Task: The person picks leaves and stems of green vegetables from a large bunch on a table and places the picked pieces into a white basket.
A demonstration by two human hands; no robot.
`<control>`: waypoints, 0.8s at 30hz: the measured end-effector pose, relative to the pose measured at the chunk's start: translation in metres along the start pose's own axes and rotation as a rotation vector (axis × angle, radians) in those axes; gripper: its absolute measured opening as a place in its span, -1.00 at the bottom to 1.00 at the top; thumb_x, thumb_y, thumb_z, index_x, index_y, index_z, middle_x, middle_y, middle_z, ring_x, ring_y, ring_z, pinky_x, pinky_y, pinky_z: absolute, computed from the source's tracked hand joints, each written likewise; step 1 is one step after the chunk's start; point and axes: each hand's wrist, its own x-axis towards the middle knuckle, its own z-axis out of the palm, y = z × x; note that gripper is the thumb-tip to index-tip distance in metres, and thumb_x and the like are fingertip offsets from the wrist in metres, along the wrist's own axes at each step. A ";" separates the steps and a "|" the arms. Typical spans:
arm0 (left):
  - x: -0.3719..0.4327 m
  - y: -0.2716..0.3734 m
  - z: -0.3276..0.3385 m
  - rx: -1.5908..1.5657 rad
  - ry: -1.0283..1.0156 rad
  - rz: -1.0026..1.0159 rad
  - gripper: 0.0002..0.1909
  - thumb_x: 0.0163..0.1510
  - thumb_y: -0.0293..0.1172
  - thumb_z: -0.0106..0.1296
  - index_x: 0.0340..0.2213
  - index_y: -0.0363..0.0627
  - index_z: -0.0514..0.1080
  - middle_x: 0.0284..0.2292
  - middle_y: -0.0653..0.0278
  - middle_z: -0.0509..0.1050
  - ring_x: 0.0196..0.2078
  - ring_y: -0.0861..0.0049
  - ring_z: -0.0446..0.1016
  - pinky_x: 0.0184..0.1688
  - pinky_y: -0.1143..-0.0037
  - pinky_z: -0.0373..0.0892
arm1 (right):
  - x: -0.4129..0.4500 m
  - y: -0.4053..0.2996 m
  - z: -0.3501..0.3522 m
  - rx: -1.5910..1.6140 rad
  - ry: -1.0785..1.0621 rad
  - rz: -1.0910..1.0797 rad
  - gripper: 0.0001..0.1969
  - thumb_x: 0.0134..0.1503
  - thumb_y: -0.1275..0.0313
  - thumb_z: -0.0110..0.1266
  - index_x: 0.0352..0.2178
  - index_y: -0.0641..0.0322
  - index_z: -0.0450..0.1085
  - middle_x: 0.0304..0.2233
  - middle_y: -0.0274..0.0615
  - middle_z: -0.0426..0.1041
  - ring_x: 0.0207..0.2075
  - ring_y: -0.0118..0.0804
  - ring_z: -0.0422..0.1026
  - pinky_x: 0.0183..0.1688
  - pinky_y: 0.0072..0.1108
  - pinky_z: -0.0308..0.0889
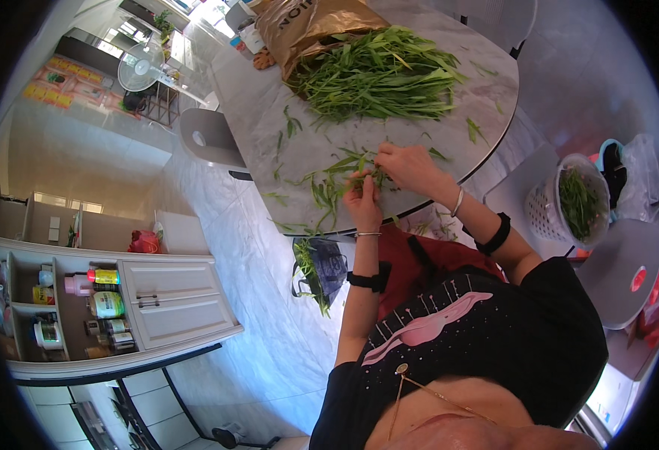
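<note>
My left hand [363,202] pinches a few leafy green stems [361,163] between thumb and fingers, low over the near side of the marble-patterned table [251,121]. Just to the right of it and a little farther off, my right hand [411,167] has its fingertips closed on the same greens; the exact grip is partly hidden. Loose stems and leaves [325,194] lie scattered to the left of my hands. Beyond them, a large heap of long-leaved greens [380,79] spills from the mouth of a gold-brown bag [318,31] lying on its side.
A white perforated basket [543,208] holding greens stands at the right, near a grey chair [619,270]. On the floor by the table's edge is a dark bag [329,270] with stems in it. Another grey chair [208,138] and a white fan [141,67] are at the left.
</note>
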 end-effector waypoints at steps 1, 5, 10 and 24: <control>0.000 -0.002 -0.002 -0.001 0.001 0.003 -0.84 0.03 -0.59 -0.10 -0.29 -0.19 0.32 -0.45 0.31 0.42 -0.63 0.76 0.20 -0.62 0.73 0.12 | 0.001 -0.002 0.001 0.004 0.028 0.035 -0.95 -0.09 0.47 -0.03 -0.52 0.18 0.35 -0.47 -0.29 0.33 -0.55 -0.18 0.37 -0.55 -0.46 0.26; 0.000 -0.001 -0.001 0.081 -0.072 0.044 -0.88 0.03 -0.58 -0.10 -0.33 -0.18 0.34 -0.40 0.25 0.43 -0.63 0.76 0.21 -0.61 0.73 0.14 | 0.003 0.002 0.016 0.201 0.171 0.166 -0.94 -0.07 0.48 -0.05 -0.50 0.19 0.33 -0.47 -0.22 0.32 -0.54 -0.15 0.36 -0.52 -0.43 0.26; 0.002 0.001 -0.006 0.028 -0.106 0.058 -0.90 0.03 -0.57 -0.09 -0.35 -0.17 0.33 -0.38 0.17 0.44 -0.64 0.76 0.20 -0.61 0.73 0.14 | 0.025 0.057 0.008 0.686 0.670 0.500 -0.90 0.09 0.42 -0.14 -0.44 0.21 0.25 -0.60 -0.29 0.21 -0.65 -0.39 0.24 -0.66 -0.53 0.14; 0.004 0.008 -0.006 -0.078 -0.025 -0.031 -0.92 0.09 -0.44 -0.15 -0.35 -0.14 0.30 -0.42 0.14 0.43 -0.67 0.74 0.20 -0.67 0.73 0.13 | -0.008 0.111 -0.023 2.186 0.590 0.454 -0.86 0.18 0.37 -0.29 -0.31 0.14 0.20 -0.43 -0.30 0.24 -0.66 -0.57 0.04 -0.70 -0.73 -0.02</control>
